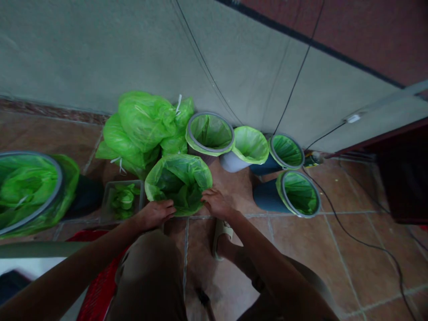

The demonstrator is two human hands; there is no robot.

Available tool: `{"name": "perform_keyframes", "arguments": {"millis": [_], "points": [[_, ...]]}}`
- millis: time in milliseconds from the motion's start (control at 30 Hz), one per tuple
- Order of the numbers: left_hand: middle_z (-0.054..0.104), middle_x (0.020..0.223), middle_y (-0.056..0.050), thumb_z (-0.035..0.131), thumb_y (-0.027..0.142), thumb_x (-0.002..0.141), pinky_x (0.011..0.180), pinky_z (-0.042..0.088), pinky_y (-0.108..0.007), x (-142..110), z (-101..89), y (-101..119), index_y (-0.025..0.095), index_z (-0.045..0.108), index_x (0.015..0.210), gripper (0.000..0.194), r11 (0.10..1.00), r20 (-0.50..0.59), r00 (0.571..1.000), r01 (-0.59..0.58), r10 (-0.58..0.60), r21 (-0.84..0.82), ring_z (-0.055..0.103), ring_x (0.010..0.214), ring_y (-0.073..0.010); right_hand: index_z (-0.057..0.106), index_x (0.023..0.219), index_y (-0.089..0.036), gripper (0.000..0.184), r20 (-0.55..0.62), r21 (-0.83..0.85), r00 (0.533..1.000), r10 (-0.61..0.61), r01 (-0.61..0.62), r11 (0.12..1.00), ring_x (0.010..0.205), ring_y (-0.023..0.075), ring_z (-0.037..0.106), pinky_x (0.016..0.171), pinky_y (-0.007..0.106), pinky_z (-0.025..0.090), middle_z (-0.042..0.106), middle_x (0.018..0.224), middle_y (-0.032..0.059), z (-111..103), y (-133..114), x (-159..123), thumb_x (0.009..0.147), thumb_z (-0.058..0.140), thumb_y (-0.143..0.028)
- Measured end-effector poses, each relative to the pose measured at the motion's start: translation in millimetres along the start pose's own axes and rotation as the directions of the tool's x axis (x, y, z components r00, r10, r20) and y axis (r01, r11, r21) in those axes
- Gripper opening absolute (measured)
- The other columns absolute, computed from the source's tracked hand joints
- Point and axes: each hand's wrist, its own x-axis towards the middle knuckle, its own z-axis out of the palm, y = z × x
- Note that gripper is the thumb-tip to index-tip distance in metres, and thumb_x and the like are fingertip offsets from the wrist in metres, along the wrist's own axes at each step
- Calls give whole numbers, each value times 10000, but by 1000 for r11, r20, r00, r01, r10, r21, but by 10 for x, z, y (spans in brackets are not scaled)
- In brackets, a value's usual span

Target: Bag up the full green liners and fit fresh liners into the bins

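On the tiled floor just in front of the person's knees stands a small bin lined with a green plastic bag, its crinkled liner spilling over the rim. The left hand rests on the near left edge of the liner with its fingers curled over the plastic, and the right hand presses on the near right edge, fingers bent down onto the bag; both seem to be pinching the liner rather than lying open. Just behind the bin lies a heap of tied green bags against the grey wall. To its left sits a clear tray of folded green bags, and further left a large lined bin. To the right, four more lined bins cluster by the wall: one upright, the others tipped on their sides. Black cables trail across the tiles. A sandalled foot shows below the right hand.
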Motion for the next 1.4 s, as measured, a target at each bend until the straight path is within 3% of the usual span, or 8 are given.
{"name": "perform_keyframes", "arguments": {"millis": [333, 600, 767, 1033, 1200, 1267, 1333, 1400], "points": [[574, 977, -78, 436, 228, 906, 720, 492, -294, 56, -4, 58, 184, 627, 1009, 222, 996, 82, 996, 20, -27, 92, 609, 856, -189, 654, 938, -155, 221, -33, -269, 949, 313, -310, 912, 1061, 234, 525, 897, 378, 358, 654, 1029, 109, 174, -212, 250, 892, 440, -134], [599, 1050, -126, 493, 228, 883, 784, 514, -340, 45, 54, 22, 139, 634, 911, 169, 987, 77, 996, 39, -52, 159, 623, 909, -216, 643, 1054, -181, 258, -320, -171, 927, 196, -260, 950, 1135, 239, 445, 965, 382, 335, 593, 1217, 101, 219, -225, 73, 921, 424, -156], [602, 1012, -102, 497, 226, 888, 763, 511, -324, 34, 44, 20, 151, 640, 884, 162, 988, 69, 996, 42, -53, 145, 621, 881, -196, 629, 1039, -174, 221, -97, -203, 987, -127, 105, 973, 991, 208, 504, 936, 340, 370, 627, 1043, 80, 420, -396, -110, 901, 457, -153], [601, 1010, -101, 570, 195, 849, 748, 514, -312, 32, 21, 26, 147, 642, 888, 95, 982, 119, 989, 67, -89, 174, 621, 940, -218, 643, 965, -131, 209, 162, -308, 987, -17, 67, 949, 970, 248, 556, 1016, 453, 320, 648, 956, 116, 587, -342, 159, 867, 458, -144], [612, 1017, -71, 557, 230, 858, 700, 523, -297, -70, -170, 37, 182, 630, 1027, 191, 988, 124, 986, 95, -111, 124, 631, 861, -191, 601, 1145, -196, 334, -77, -109, 985, -157, 148, 983, 1223, 231, 446, 1109, 459, 218, 600, 1216, 82, 362, -424, 28, 829, 503, -153], [619, 1065, -62, 519, 312, 883, 732, 530, -298, -148, -228, 21, 219, 598, 1148, 291, 992, 29, 993, 116, -118, 45, 636, 880, -186, 593, 1168, -206, 351, -248, -3, 958, -144, 148, 989, 1239, 217, 437, 1105, 419, 251, 581, 1265, 70, 272, -403, -27, 823, 529, -199], [617, 1139, -76, 469, 386, 901, 836, 520, -317, -202, -268, -31, 227, 571, 1213, 364, 974, -173, 958, 227, -228, -27, 627, 983, -205, 585, 1180, -180, 339, -439, 104, 897, 54, -9, 995, 1213, 220, 468, 1074, 396, 309, 590, 1251, 94, 205, -320, 2, 864, 496, -265], [598, 1207, -112, 415, 418, 913, 936, 484, -363, -193, -287, -128, 199, 549, 1246, 420, 890, -399, 801, 443, -447, -107, 581, 1110, -247, 569, 1196, -145, 363, -525, 237, 756, 392, -312, 920, 1183, 235, 505, 1029, 396, 362, 617, 1189, 129, 173, -197, 126, 931, 391, -317]]}}
